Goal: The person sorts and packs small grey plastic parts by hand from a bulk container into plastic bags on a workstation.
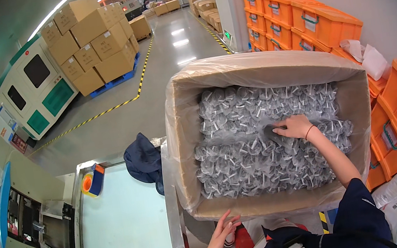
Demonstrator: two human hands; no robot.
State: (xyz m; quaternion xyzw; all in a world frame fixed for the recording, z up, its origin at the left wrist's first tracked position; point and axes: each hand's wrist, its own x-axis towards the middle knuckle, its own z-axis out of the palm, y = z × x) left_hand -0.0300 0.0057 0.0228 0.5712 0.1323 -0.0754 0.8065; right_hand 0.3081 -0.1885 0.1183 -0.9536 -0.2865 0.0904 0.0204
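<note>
A large cardboard box [292, 202] lined with clear plastic film stands in front of me. Inside lie two broad bands of small clear-bagged pieces [261, 166], packed in tight rows, with white strips showing through. Reaching into the box between the bands, my right hand [297, 127] has its fingers closed on a dark grey rounded piece [272, 134] in clear plastic. What kind of piece it is, I cannot make out. Outside the near left corner hovers my left hand [224, 232], fingers apart and holding nothing.
Left of the box is a pale table [123, 222] with a tape dispenser [93, 180] and a dark blue cap [143, 159]. A machine [33, 220] flanks it. Orange bins [314, 19] are stacked along the right wall. Cartons [94, 42] on a blue pallet stand farther back left.
</note>
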